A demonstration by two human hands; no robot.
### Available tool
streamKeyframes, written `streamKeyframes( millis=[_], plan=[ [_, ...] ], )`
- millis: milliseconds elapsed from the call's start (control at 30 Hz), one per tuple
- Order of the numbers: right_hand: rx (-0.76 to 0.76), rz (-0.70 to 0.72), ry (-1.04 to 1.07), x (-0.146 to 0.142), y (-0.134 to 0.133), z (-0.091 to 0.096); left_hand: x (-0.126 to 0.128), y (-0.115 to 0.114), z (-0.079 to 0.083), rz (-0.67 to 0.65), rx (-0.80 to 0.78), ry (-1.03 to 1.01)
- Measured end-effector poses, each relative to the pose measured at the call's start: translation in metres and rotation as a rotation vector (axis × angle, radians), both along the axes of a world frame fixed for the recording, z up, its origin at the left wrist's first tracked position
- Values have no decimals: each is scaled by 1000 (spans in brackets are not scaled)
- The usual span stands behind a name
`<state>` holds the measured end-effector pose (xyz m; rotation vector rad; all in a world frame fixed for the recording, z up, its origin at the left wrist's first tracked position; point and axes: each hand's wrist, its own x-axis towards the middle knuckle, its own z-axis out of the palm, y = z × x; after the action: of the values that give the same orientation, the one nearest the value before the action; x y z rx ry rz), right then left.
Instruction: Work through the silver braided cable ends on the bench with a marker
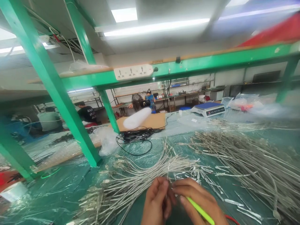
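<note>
My left hand [157, 198] is closed in a pinch at the bottom centre, on a thin pale cable [168, 170] whose end points up between thumb and forefinger. Beside it, my right hand [199, 198] is closed around a slim yellow-green tool handle [199, 210]; the tool's tip is hidden by the fingers. The fingertips of both hands nearly meet. Just beyond them lies a fanned bundle of silvery cables [140, 172] with connector ends. Small clear and silvery strips [208, 179] are scattered to the right of this bundle.
A larger pile of silvery cables [243, 156] covers the right side. Behind are a blue-topped scale [208, 108], black cables [138, 135] and a white roll [137, 118]. Green posts [58, 97] and a shelf beam with a power strip [134, 72] frame the bench. Several people sit farther back.
</note>
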<state>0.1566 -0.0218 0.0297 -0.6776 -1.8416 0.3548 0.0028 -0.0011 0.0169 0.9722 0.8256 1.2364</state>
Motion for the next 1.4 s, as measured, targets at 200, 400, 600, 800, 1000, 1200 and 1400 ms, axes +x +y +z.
streamKeyframes(
  millis=[200, 400, 600, 800, 1000, 1200, 1400],
  plan=[
    [-38, -39, 1, 4, 0, 4, -1, 1, -3, -13, 13, 9],
    [-44, -64, 28, 5, -1, 4, -3, 3, -9, -27, 19, 22],
    [-48, -87, 56, 4, -1, 3, -2, 3, -8, -27, 37, 31],
    [-50, -61, 52, 4, -1, 5, -3, 3, -8, -29, 34, 26],
    [-50, -102, 74, 2, 0, 0, -2, 3, -9, -35, 12, 7],
    [-48, -175, 7, 1, 3, -9, -3, 3, -9, -39, 26, 19],
    [-18, -233, -25, 1, 8, -19, -3, 3, -11, -60, 28, 45]
  ],
)
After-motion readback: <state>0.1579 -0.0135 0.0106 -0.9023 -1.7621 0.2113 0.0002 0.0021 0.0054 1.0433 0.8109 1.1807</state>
